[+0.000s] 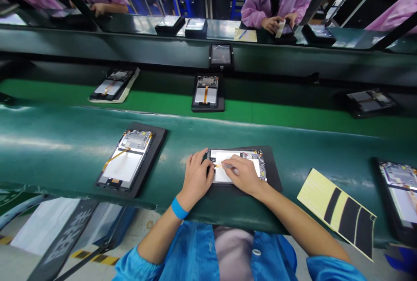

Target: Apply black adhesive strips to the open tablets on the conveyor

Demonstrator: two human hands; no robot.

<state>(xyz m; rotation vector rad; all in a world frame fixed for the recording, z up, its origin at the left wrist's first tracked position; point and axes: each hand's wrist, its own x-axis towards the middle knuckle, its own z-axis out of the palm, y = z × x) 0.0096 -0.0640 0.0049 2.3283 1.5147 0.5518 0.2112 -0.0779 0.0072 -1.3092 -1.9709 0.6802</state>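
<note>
An opened tablet-like device with white panels and circuit parts lies sideways on a black pad before me. My left hand, with a blue band at the wrist, rests on the device's left end, fingers bent together near a small orange strip; whatever lies between them is too small to make out. My right hand is over the middle of the device, its fingers pinched round a small slender tool whose tip points left at the strip.
Another opened device lies left on the green bench. Yellow sheets with black strips and a further device are at right. Devices sit on the green belt. People in pink work across.
</note>
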